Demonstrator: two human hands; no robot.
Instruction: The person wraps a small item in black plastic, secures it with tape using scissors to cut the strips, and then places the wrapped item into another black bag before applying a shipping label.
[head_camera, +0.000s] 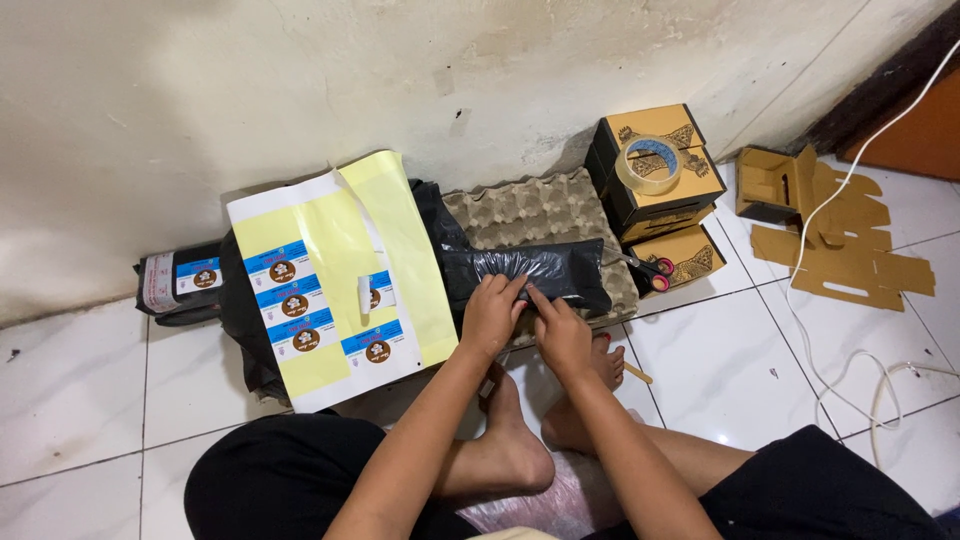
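1. The left hand (490, 315) and right hand (562, 335) are pressing, fingers bent, on the near end of a black plastic parcel (530, 272).
2. The parcel is lying just ahead of both hands, its long axis running left to right, on an egg tray (545, 210).
3. Scissors (648, 268) are lying to the right hand's outer side; a yellow label sheet (335, 270) is bordering the left; bare floor (720, 360) is lying rightward.

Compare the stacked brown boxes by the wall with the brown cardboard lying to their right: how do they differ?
The stacked boxes are folded up and closed; the cardboard pieces lie mostly flat and unfolded on the floor tiles. The boxes carry a roll of clear tape on top; a white cable crosses the cardboard pieces. The boxes show dark printed patterns; the cardboard pieces look plain. Both are the same brown card.
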